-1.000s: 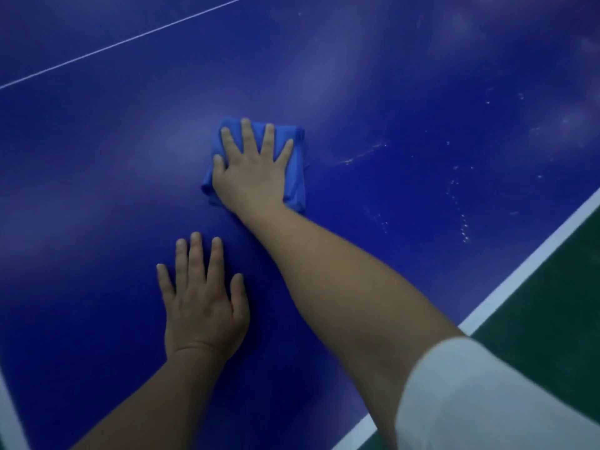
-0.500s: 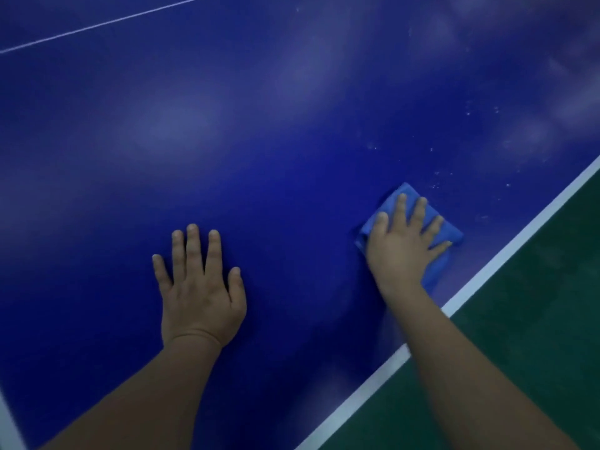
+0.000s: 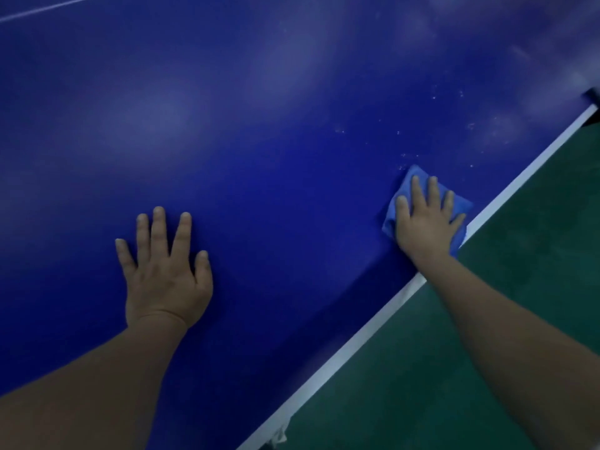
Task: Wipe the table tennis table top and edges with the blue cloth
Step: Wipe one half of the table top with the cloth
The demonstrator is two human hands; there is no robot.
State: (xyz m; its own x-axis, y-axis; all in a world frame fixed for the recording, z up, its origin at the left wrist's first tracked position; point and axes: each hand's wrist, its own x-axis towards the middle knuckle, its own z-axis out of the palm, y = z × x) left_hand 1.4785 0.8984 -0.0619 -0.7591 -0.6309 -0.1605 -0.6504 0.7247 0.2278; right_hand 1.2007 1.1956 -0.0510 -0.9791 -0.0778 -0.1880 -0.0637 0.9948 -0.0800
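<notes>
Fingers (image 3: 418, 193) of right hand (image 3: 423, 227) spread flat, pressing blue cloth (image 3: 462, 206) at white edge line (image 3: 357, 345), left hand (image 3: 165, 277) flat on table top (image 3: 259, 125); specks (image 3: 402, 157) just beyond cloth, so likely mid-job.

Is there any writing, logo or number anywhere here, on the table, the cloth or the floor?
None: no word, number, logo or sign can be read anywhere.
Table top: plain blue, only white specks and a thin white line.
Blue cloth under the right hand: no label visible.
White edge stripe and green floor: unmarked.
</notes>
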